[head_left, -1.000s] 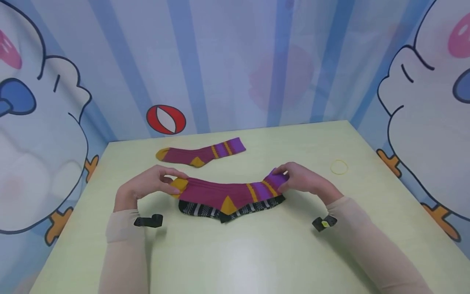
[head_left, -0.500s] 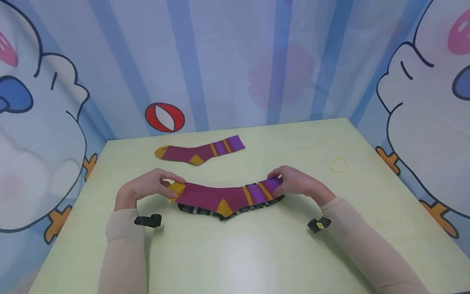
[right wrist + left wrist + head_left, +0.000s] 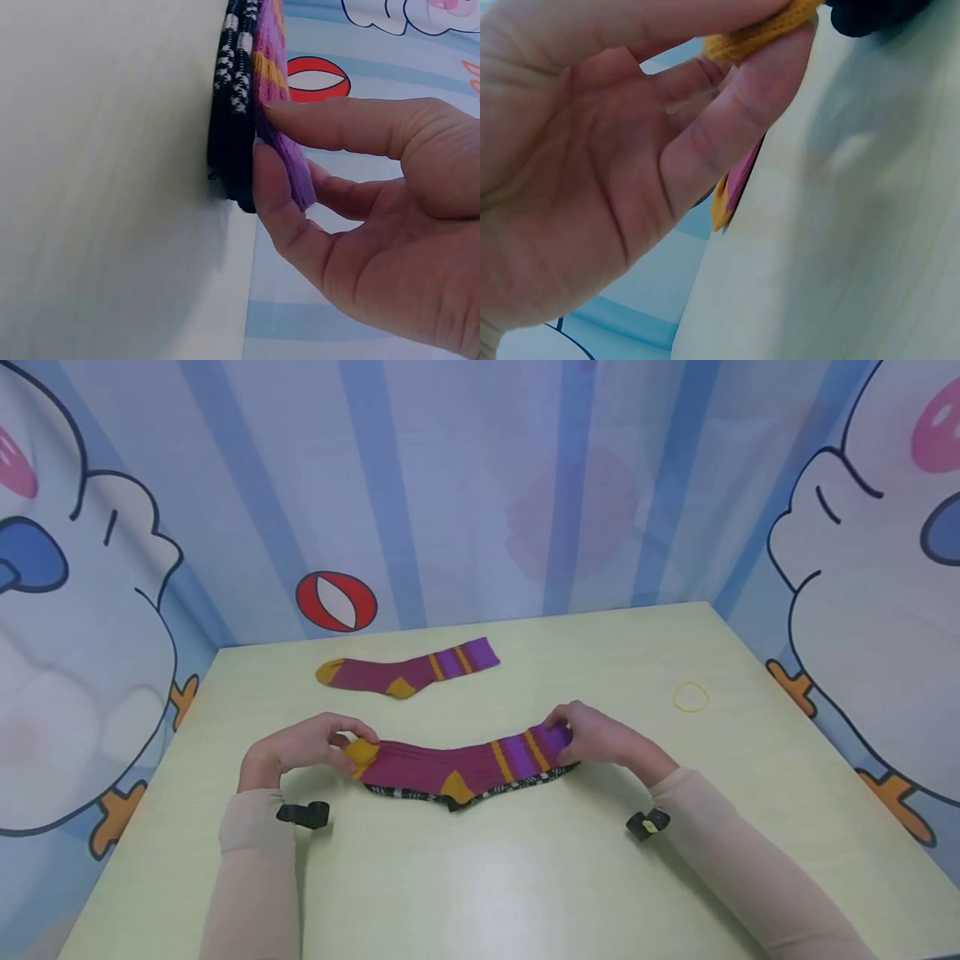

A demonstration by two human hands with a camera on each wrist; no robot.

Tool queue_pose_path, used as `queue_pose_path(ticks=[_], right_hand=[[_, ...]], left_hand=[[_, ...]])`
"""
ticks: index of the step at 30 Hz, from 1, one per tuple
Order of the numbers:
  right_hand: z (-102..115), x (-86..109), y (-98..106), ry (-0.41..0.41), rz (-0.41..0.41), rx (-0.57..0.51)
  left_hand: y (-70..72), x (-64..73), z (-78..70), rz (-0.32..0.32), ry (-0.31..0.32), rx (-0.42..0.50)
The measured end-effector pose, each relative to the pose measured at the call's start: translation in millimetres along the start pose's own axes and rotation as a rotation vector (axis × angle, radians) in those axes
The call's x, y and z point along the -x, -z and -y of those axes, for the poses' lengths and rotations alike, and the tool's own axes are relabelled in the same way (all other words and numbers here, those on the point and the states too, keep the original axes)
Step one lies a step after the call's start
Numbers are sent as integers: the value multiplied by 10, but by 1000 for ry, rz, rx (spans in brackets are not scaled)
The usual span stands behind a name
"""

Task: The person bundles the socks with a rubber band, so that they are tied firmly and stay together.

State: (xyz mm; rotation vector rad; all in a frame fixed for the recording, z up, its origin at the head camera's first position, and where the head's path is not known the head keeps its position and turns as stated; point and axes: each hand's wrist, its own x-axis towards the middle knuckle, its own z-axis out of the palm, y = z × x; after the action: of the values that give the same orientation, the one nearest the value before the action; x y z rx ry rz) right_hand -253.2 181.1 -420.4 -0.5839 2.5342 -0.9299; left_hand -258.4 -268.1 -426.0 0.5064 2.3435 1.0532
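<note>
A maroon sock (image 3: 420,768) with a mustard toe and heel and a purple striped cuff stretches between both hands. My left hand (image 3: 311,746) pinches its mustard toe, seen close up as yellow knit in the left wrist view. At the other end, my right hand (image 3: 596,735) pinches the purple cuff (image 3: 274,97) between thumb and finger. Directly under it lies a black-and-white patterned sock (image 3: 232,112), mostly covered, its lower edge showing along the front. In the right wrist view the two socks lie against each other.
A matching maroon sock (image 3: 382,675) lies flat farther back on the pale table (image 3: 480,877). To the right is a thin yellow ring (image 3: 691,697), like a rubber band. A printed curtain (image 3: 480,485) stands behind the table.
Both hands have lowered the maroon sock slightly toward me, so it covers more of the black-and-white sock. The right hand has also shifted a little left.
</note>
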Motion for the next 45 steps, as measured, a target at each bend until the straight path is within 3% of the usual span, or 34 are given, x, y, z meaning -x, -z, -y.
queue_pose_path(ticks=[10,18,26,38,45], right_hand=[[-52,8,4,0,35,-7],[-76,-7,21,-59,58,-10],[-91,-9,36,-15,29,89],[-104,-20,36,-2,12,85],[-110,-20,33,-5,16,87]], left_hand=[[-6,40,-6,21,25,25],[-1,38,14,23,8,23],[10,50,26,31,23,27],[-14,33,-1,23,99,29],[-26,10,-2,9,84,13]])
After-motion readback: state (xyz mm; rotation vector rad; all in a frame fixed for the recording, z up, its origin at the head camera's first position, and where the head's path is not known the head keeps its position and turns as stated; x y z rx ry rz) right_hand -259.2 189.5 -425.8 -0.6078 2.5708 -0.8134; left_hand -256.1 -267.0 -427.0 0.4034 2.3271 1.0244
